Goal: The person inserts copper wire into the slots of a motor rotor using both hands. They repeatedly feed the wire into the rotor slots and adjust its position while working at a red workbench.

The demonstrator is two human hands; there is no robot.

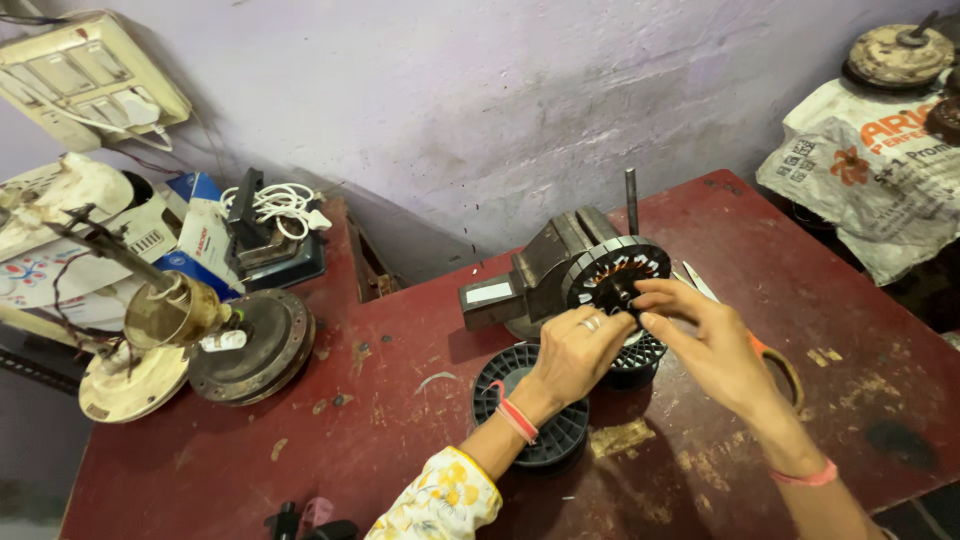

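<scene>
A round motor stator (622, 268) with copper-coloured slots is mounted upright on a grey bench vise (540, 270) at the back of the red table (380, 420). My left hand (575, 350) reaches up to the stator's lower left edge, fingers curled against it. My right hand (700, 335) touches the stator's front centre with its fingertips. Whether a wire runs between the fingers is too fine to tell. Two black plastic spools (540, 420) lie flat under my hands. Orange-handled scissors (770, 350) lie behind my right hand.
A dismantled fan motor with shaft and housing (215, 340) sits at the table's left edge. A switchboard (85, 80), boxes and a white cable (280, 205) lie at the back left. A printed bag and another motor housing (900, 55) stand at the right.
</scene>
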